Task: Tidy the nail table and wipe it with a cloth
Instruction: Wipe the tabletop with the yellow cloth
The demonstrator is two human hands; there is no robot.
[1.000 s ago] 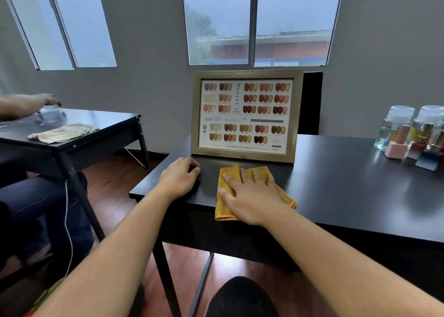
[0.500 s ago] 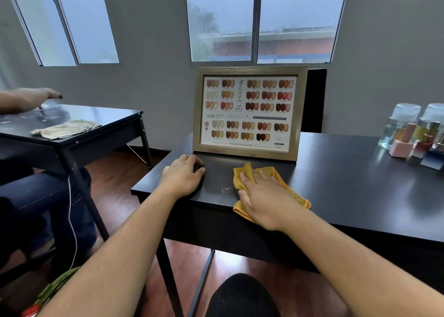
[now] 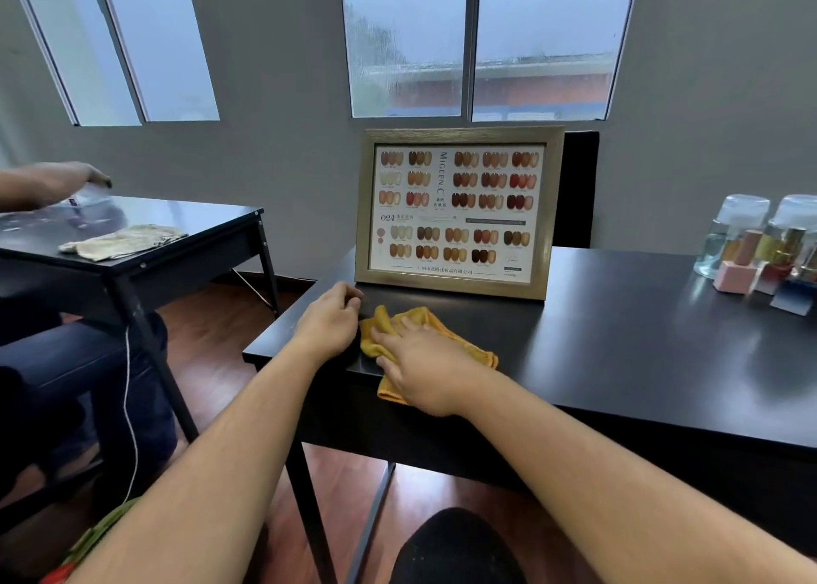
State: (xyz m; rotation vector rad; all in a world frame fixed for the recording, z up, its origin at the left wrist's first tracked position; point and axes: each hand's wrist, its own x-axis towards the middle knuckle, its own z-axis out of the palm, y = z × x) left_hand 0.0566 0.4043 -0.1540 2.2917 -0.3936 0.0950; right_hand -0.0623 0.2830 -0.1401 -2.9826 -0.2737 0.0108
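A yellow cloth point(image 3: 475, 350) lies bunched on the near left part of the black nail table point(image 3: 628, 353). My right hand point(image 3: 422, 362) presses flat on the cloth with its fingers spread. My left hand point(image 3: 329, 322) rests on the table's left corner just left of the cloth, with fingers loosely curled and holding nothing. Its fingertips lie near the bottom left corner of a framed nail colour chart point(image 3: 460, 212), which stands upright right behind the cloth.
Clear bottles and nail polish bottles point(image 3: 760, 252) are grouped at the table's far right. A black chair back point(image 3: 574, 190) rises behind the chart. To the left stands a second black table point(image 3: 185, 238) with a beige cloth point(image 3: 124, 240) and another person's hand point(image 3: 53, 181).
My right hand has slid the yellow cloth leftward until it meets my left hand. My left hand has shifted a little toward the chart's corner and curled its fingers.
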